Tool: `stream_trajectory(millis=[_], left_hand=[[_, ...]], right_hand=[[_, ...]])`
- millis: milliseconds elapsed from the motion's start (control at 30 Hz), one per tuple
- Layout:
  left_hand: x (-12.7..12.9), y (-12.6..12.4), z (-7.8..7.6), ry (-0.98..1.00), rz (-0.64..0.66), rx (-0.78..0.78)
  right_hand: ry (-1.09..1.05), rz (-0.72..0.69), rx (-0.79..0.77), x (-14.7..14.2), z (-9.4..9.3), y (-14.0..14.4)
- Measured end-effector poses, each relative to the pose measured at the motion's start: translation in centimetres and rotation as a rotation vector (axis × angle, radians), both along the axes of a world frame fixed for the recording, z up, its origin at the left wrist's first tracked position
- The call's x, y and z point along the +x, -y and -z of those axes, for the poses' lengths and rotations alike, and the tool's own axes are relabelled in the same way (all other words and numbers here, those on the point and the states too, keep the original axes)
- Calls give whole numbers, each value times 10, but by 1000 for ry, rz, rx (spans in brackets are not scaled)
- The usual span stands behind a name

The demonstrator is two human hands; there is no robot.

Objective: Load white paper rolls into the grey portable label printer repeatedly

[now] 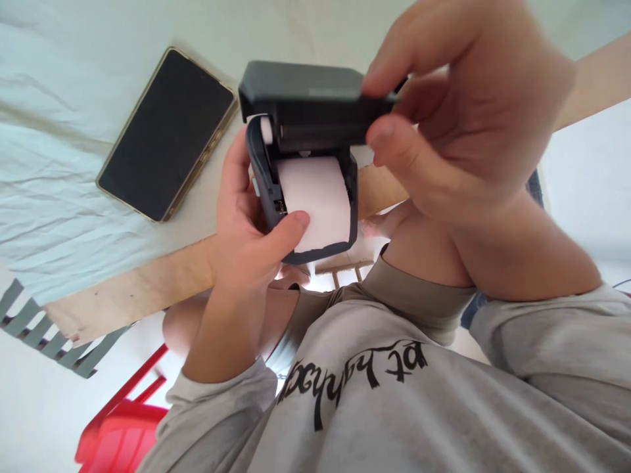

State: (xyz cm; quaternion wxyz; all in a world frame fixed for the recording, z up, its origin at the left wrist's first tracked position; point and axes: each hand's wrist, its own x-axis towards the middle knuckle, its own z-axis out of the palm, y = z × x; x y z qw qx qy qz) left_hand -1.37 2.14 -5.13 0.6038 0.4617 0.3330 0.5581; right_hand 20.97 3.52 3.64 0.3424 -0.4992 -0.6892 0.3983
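Note:
A small dark portable receipt printer (254, 148) is held up in front of me with its lid (305, 85) raised. Inside its compartment sits a white paper roll (320, 203). My left hand (251, 226) wraps the printer's left side from below, its thumb pressing on the paper near the front edge. At the lid's right end, my right hand (458, 112) pinches the rim between thumb and index finger. The other fingers of that hand are curled and partly hidden.
A smartphone (167, 135) with a dark screen and a clear case lies on the pale, wrinkled cloth (59, 131) to the left. A wooden table edge (133, 289) runs beneath my forearms. A red plastic chair (123, 433) stands at lower left.

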Motion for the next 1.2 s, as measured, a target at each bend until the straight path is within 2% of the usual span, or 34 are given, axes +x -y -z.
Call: stream_trajectory(millis=[67,100,133,233,400,533,700,800,1000,1200], left_hand=[[0,3,-1,16,-15,8],[1,4,-3,28,-20,5],[3,5,-6,31,-13,-13],[7,7,-19,33,-11,-71],[7,8,-33,33,5,-142],[8,10,-33,74,0,-156],[8,12,-34,76,10,-192],[8,11,-34,43,11,-220],[8,8,-34,67,36,-243],[8,5,-31,150,40,-167]], right_hand=[[82,-94,300,0,0,-1],[111,-149,403,0,2,-2],[139,-208,460,0,4,-4],[167,-309,463,-1,9,-7],[173,-277,415,-4,10,-5],[119,-249,250,-6,9,-3],[38,-282,34,-9,11,-3],[-16,-315,-43,-10,13,-3],[-93,-335,-59,-11,17,-6],[-69,-311,-69,-12,17,-7]])
